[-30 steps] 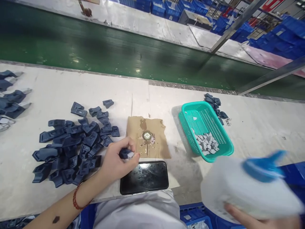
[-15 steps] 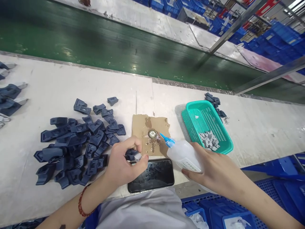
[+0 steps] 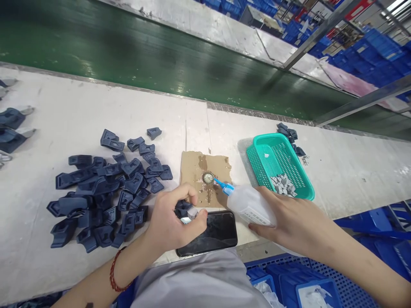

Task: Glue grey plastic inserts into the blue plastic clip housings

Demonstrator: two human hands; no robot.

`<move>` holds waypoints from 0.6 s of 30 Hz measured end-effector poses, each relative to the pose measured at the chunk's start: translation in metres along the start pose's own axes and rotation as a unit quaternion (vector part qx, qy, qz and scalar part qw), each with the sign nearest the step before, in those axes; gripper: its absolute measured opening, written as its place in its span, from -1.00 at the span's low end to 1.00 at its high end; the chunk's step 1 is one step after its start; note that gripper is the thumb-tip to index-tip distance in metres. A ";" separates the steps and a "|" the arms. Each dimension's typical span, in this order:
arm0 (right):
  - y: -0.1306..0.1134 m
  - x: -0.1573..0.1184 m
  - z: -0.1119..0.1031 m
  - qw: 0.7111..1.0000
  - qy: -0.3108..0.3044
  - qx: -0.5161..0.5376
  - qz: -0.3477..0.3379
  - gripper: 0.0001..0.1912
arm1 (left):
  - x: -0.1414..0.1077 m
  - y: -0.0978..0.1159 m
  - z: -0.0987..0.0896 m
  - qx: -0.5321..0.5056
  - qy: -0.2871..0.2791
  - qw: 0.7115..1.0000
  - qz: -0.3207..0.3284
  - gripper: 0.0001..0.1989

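Note:
My left hand point(image 3: 175, 218) is closed around a dark blue plastic part point(image 3: 183, 208) with a light grey piece at its end, just above a black phone point(image 3: 212, 233). In my right hand point(image 3: 282, 214) is a translucent squeeze bottle point(image 3: 248, 203), tilted so that its blue nozzle point(image 3: 224, 186) points left. The nozzle tip is at the edge of a small round cap point(image 3: 208, 177), which lies on a brown cardboard piece point(image 3: 189, 171) spotted with wet drops. Whether the tip touches the cap is hard to tell.
A pile of dark blue parts point(image 3: 102, 184) lies on the left of the white table point(image 3: 64, 111). At right stands a green basket point(image 3: 253, 160) holding grey pieces point(image 3: 282, 185). A green belt point(image 3: 154, 64) runs behind, crossed by a metal post point(image 3: 321, 34).
The bottle nozzle has come closer to the round cap, now reaching its edge. My left hand, still holding the blue part, has shifted slightly right. The whole view has moved a little.

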State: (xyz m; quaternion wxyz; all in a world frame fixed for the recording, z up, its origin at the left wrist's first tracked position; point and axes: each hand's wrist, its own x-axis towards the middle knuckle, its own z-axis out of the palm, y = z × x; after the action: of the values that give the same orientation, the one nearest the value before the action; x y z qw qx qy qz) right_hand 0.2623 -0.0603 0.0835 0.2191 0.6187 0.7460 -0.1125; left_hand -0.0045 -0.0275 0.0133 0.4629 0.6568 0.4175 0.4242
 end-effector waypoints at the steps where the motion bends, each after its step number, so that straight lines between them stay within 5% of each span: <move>1: 0.001 0.000 0.001 1.000 0.003 0.002 0.000 -0.59 | 0.000 0.000 0.000 0.000 0.003 1.000 0.001 -0.88; 5: 0.004 -0.004 0.012 0.997 0.045 0.061 -0.007 -0.59 | 0.002 0.000 0.000 0.005 0.022 1.000 -0.011 -0.87; 10: 0.012 -0.023 0.040 0.962 0.199 0.186 0.018 -0.40 | 0.005 -0.004 0.001 0.037 0.037 0.998 -0.019 -0.86; 13: 0.018 -0.040 0.075 0.903 0.340 0.250 0.081 -0.33 | 0.006 -0.008 0.003 0.059 0.028 0.998 -0.019 -0.88; 18: 0.020 -0.052 0.154 0.745 0.510 0.360 0.233 -0.36 | 0.010 -0.016 0.005 0.108 0.025 0.994 -0.013 -0.87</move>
State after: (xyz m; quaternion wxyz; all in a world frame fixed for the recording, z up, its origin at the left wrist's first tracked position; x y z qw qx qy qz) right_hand 0.3181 -0.1690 -0.0250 -0.4140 0.7716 0.4827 0.0142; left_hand 0.0007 -0.0153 -0.0014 0.3838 0.6870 0.4807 0.3868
